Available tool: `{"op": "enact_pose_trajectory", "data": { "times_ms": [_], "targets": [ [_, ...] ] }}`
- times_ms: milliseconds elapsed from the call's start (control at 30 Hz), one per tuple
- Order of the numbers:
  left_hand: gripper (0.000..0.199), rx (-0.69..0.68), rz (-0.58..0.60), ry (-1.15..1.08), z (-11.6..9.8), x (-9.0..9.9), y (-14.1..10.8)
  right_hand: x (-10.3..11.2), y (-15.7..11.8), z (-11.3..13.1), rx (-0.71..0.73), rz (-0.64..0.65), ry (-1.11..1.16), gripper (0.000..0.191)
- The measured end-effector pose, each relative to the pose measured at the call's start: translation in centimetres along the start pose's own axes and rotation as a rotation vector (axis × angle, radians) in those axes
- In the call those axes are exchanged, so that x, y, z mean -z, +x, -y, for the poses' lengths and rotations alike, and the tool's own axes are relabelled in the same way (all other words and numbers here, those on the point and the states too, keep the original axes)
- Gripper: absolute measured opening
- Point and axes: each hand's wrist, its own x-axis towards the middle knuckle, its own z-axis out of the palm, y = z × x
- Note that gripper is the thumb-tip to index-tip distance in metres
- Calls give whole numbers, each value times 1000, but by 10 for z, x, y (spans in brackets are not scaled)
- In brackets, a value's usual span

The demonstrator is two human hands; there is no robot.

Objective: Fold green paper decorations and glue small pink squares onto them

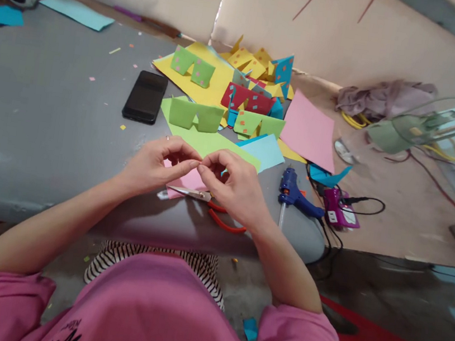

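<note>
My left hand [163, 162] and my right hand [232, 182] meet at the fingertips above the near part of the grey table [47, 128]. Both are pinched closed, and whatever lies between the fingertips is too small to make out. Beneath them are a piece of pink paper [187, 182] and scissors [226, 225] with red handles, partly covered by my right hand. Just beyond my hands, a green paper cutout shaped like glasses [184, 115] stands on a green sheet [209, 144]. A light blue paper piece [270, 153] lies beside that sheet.
Dotted paper glasses in green [193, 68], red [254, 101] and yellow [247, 60] crowd the back. A black phone [145, 97] lies left of them. At right are a blue glue gun [292, 193], a purple power socket [338, 208] with cables, and a pink sheet [310, 127].
</note>
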Motion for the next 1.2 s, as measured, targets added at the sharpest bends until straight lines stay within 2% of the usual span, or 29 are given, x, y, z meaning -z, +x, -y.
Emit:
{"op": "enact_pose_trajectory", "data": {
  "times_ms": [167, 267, 333, 433, 533, 600, 667, 833, 967, 1100, 1200],
  "targets": [
    [19, -59, 79, 62, 0, 1, 1, 4, 1, -2, 23, 73, -12, 11],
    [15, -86, 64, 69, 0, 0, 2, 4, -1, -4, 19, 96, -50, 11],
    [14, 35, 19, -88, 0, -1, 3, 8, -6, -6, -2, 133, -96, 11],
    [22, 346, -61, -578, 0, 1, 7, 18, -22, -10, -76, 195, -312, 27],
    [28, 537, -61, -960, 1, 4, 11, 30, -45, -19, -124, 341, -522, 25],
    [28, 581, -42, -1069, 0, 5, 13, 34, -58, -27, -118, 412, -536, 25],
    [28, 590, -35, -1125, 0, 6, 12, 34, -65, -34, -105, 426, -533, 29],
    [25, 557, -24, -1229, -1, 6, 11, 34, -64, -40, -94, 426, -520, 32],
    [22, 545, -36, -1274, -4, 8, 12, 43, -60, -32, -227, 414, -343, 32],
    [20, 553, -105, -1312, -9, 13, 14, 49, -62, -21, -451, 505, 97, 37],
    [21, 532, -127, -1296, -11, 14, 14, 48, -63, -17, -571, 532, 324, 27]
  ]
}}
